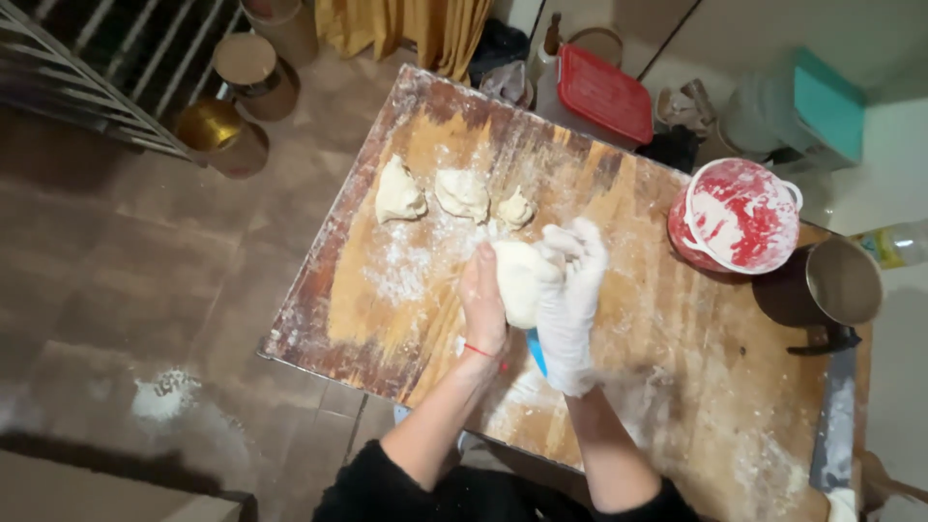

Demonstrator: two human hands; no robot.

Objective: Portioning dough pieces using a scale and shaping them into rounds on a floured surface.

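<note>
Both of your hands are on one ball of dough (517, 280), and it sits pressed between them just above the middle of the wooden board (667, 358). Your left hand (481, 302) is bare, fingers straight and close together, flat against the dough's left side; a thin red band circles that wrist. Your right hand (570, 290) wears a thin white glove, and its fingers curl over the top and right side of the ball, half closed around it. So the dough is cupped, not squeezed shut: you can see most of its pale face between the palms.

Just beyond your hands, three smaller lumps of dough (462, 193) lie in a row on a floury patch of the board, near one another and apart from the ball you hold. To your right, a red pot (681, 237) with a flour-dusted lid stands on the board's far edge, and a metal cup (841, 282) sits just beside it. A big knife (835, 425) lies along the right edge, blade dusted white. Behind the board, a red-lidded container (604, 94) rests on the floor. Off to the left, spilled flour (162, 394) marks the tiles.
</note>
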